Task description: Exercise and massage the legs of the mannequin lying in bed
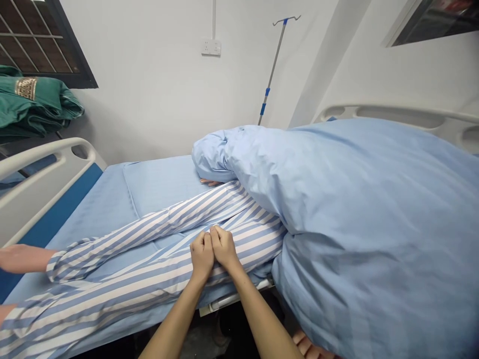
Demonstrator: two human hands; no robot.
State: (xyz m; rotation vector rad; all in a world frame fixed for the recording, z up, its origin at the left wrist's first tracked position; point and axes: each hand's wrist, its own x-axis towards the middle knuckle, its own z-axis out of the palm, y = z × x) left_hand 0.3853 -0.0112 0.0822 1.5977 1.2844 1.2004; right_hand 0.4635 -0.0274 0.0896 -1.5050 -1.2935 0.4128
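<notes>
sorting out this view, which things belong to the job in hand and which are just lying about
Seemingly in use:
- left hand and right hand, closed, resting on the striped trousers
- bed, under the legs

Seemingly just around:
- blue quilt
- green bundle
- hooked pole
- wall socket

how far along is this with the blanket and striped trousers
The blue blanket already looks pulled back off the striped trousers. In hand: the left hand and right hand are closed, side by side on the trousers; any grip on cloth is unclear. What is left: the blanket covers the upper body, but whether that must change doesn't show.
</notes>
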